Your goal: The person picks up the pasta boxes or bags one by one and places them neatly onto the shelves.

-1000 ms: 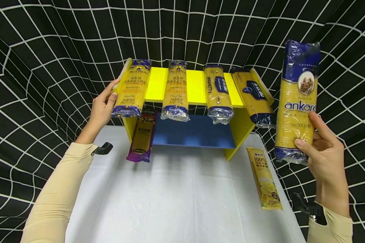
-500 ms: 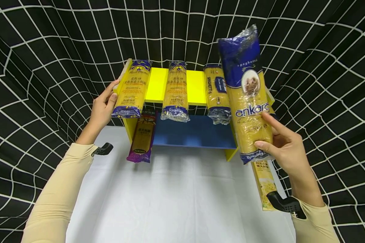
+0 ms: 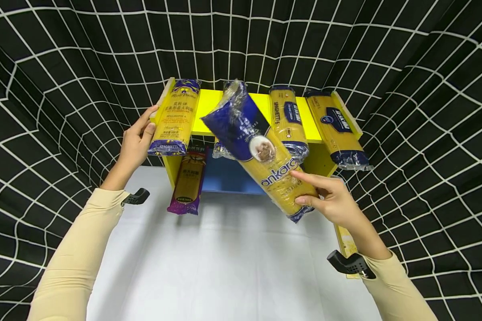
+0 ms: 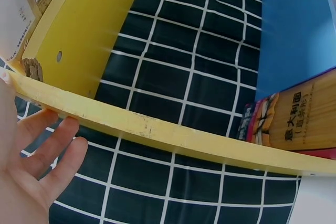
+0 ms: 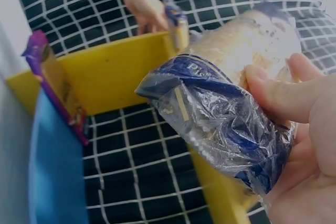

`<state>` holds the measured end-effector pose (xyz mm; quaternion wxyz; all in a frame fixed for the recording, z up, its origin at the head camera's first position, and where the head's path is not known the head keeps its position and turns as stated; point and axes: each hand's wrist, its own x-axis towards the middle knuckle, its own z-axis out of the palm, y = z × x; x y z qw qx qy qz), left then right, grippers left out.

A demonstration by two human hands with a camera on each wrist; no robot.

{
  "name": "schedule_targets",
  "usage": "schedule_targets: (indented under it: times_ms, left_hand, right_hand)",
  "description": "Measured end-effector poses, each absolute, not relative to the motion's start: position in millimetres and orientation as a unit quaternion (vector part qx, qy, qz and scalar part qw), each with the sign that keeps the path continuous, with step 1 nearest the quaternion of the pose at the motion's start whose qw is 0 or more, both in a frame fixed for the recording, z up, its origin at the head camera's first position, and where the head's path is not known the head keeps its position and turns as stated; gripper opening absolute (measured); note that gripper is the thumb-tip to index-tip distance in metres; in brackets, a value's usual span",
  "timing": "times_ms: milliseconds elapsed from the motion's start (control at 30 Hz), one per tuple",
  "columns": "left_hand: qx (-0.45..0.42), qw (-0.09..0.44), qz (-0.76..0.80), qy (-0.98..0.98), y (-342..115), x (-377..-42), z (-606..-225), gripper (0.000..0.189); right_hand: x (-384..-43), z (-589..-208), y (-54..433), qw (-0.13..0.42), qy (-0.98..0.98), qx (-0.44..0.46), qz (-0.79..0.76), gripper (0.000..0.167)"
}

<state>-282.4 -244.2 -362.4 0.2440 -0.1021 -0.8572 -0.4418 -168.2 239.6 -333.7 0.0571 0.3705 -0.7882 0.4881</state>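
Observation:
My right hand pinches the lower end of a blue-and-yellow ankara spaghetti packet between thumb and fingers. Held up in front of the shelf, the packet tilts with its top toward the left. It covers most of a Moli spaghetti packet behind it. At the upper left corner, my left hand holds the edge of the yellow side panel. Beside that hand, another Moli spaghetti packet lies on the yellow top level. In the right wrist view, the ankara packet's crinkled clear end faces the camera.
Two dark-labelled spaghetti packets lie on the right part of the top level. A purple-edged pasta packet sits on the blue lower board. A yellow pasta packet on the white table is partly behind my right arm.
My right hand has carried the ankara packet leftward from the far right to the shelf's middle, tilting its top left. The left hand stays at the panel.

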Motion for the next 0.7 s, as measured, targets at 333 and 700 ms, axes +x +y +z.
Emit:
schedule_targets:
  times_ms: [333, 700]
  left_hand:
    - [-0.1, 0.242, -0.439, -0.859, -244, -282, -361, 0.044]
    - [-0.095, 0.244, -0.437, -0.86, -243, -282, -361, 0.044]
  right_hand:
    - [-179, -362, 224, -0.047, -0.797, 0.384, 0.464, 0.055]
    - [-190, -401, 214, -0.107, -0.793, 0.405, 0.443, 0.05]
